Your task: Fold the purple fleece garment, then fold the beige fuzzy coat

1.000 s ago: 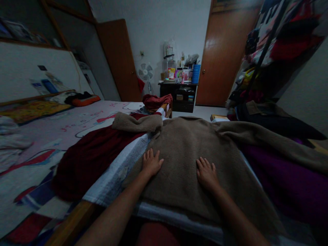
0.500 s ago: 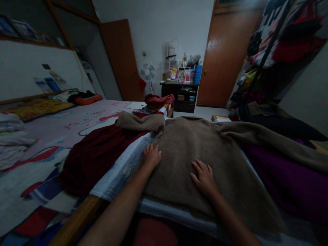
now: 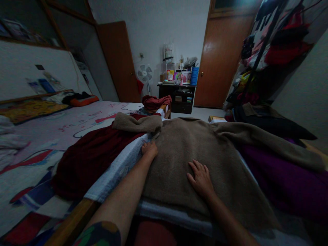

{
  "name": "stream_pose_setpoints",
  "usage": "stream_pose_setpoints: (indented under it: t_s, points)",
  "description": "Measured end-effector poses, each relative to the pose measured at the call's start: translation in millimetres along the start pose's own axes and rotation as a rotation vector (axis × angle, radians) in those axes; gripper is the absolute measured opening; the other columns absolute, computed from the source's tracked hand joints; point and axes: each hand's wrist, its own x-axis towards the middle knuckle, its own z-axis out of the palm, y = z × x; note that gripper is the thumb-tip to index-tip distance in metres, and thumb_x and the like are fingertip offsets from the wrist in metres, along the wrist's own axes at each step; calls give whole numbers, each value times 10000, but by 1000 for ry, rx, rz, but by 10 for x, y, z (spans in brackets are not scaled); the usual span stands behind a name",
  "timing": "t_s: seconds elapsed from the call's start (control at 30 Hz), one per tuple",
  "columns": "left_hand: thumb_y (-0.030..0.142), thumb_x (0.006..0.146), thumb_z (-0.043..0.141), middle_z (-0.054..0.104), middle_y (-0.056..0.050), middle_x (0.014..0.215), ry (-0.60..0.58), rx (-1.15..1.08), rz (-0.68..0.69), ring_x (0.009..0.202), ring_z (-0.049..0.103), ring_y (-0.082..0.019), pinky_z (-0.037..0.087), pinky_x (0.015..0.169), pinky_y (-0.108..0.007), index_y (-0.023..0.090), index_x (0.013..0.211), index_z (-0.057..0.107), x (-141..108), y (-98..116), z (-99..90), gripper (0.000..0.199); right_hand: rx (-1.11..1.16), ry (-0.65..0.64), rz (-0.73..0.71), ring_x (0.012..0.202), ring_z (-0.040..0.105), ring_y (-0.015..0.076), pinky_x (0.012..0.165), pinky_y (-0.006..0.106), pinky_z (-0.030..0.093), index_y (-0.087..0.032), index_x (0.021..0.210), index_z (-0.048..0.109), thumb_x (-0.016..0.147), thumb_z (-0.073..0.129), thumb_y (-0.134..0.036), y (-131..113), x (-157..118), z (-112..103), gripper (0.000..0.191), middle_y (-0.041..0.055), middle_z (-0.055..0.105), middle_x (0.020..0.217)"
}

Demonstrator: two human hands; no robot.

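L grip (image 3: 150,149), head view: fingers curled at brown top's (image 3: 174,167) L edge, just short of L sleeve (image 3: 137,123); can't tell if it pinches cloth. R grip (image 3: 201,177) open, spread on mid-body. Top lies on covered bench (image 3: 73,218), long axis running away, L grip nearer collar (image 3: 188,119). L sleeve's over dark red cloth (image 3: 84,160), R sleeve (image 3: 258,135) over purple cloth (image 3: 279,174).
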Motion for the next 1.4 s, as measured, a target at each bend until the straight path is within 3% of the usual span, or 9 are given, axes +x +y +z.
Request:
stream_pose_setpoints:
  t_s: [0.2, 0.33, 0.57, 0.7, 0.87, 1.03, 1.13, 1.23, 1.4]
  points:
    - [338, 883, 458, 576, -186, 1310, -33, 14, 30, 1172, 558, -354, 427, 944, -489, 231, 1383, 470, 127, 56, -73, 511, -5, 4, 1, 1360, 355, 247, 1140, 495, 175, -255, 1377, 468, 901, 431, -432, -4, -4, 4, 509, 79, 422, 1475]
    - [303, 864, 482, 614, -113, 1285, -45, 24, 168, 1176, 561, -287, 422, 972, -414, 261, 1319, 536, 162, 131, -219, 460, 7, 12, 7, 1357, 357, 246, 1141, 490, 176, -258, 1370, 478, 897, 439, -426, -3, 0, 11, 504, 74, 430, 1469]
    - [202, 843, 453, 610, -86, 1259, -91, 32, 380, 1087, 601, -229, 440, 935, -318, 265, 1267, 593, -283, 227, -172, 450, 26, 22, 9, 1351, 362, 251, 1140, 499, 170, -250, 1360, 489, 895, 437, -416, -14, -5, -4, 497, 78, 441, 1459]
    - [196, 881, 383, 615, -83, 1228, -37, 39, 354, 1074, 601, -251, 444, 917, -349, 295, 1285, 577, -462, 139, -125, 458, 29, 20, 5, 1345, 370, 251, 1136, 499, 179, -253, 1358, 487, 893, 437, -416, -13, -4, -12, 495, 83, 444, 1455]
    - [201, 920, 336, 642, -73, 1138, 9, 46, 254, 1012, 624, -219, 469, 840, -300, 302, 1264, 585, -332, -52, -167, 436, 34, 26, 6, 1346, 367, 247, 1138, 488, 173, -249, 1350, 497, 894, 443, -413, -7, 0, -6, 487, 85, 446, 1452]
    - [247, 944, 308, 605, -121, 1164, 84, 109, 169, 944, 627, -260, 482, 783, -356, 227, 1183, 623, -256, -185, -212, 396, 57, 28, 10, 1345, 365, 248, 1138, 493, 166, -244, 1355, 494, 893, 451, -412, -9, 0, -6, 493, 85, 448, 1450]
    - [207, 944, 265, 550, -177, 1248, 159, 159, 161, 1065, 572, -326, 460, 842, -436, 167, 1140, 631, -324, -192, -172, 417, 72, 27, 13, 1348, 361, 243, 1141, 485, 163, -246, 1351, 497, 890, 458, -404, -10, -1, -10, 489, 80, 446, 1451]
    - [156, 937, 263, 511, -167, 1333, 222, 199, 243, 1234, 454, -340, 370, 987, -497, 162, 1127, 635, -411, -100, -77, 418, 75, 25, 23, 1350, 360, 237, 1145, 475, 155, -246, 1349, 499, 871, 467, -335, -11, -2, -13, 487, 75, 450, 1450]
    - [262, 930, 424, 397, -60, 1499, 196, 105, 595, 1402, 289, -250, 241, 1133, -449, 247, 1268, 555, -641, 343, 220, 363, 70, 39, 21, 1367, 345, 230, 1152, 468, 136, -245, 1358, 493, 842, 467, -250, -17, -12, 2, 516, 68, 430, 1475]
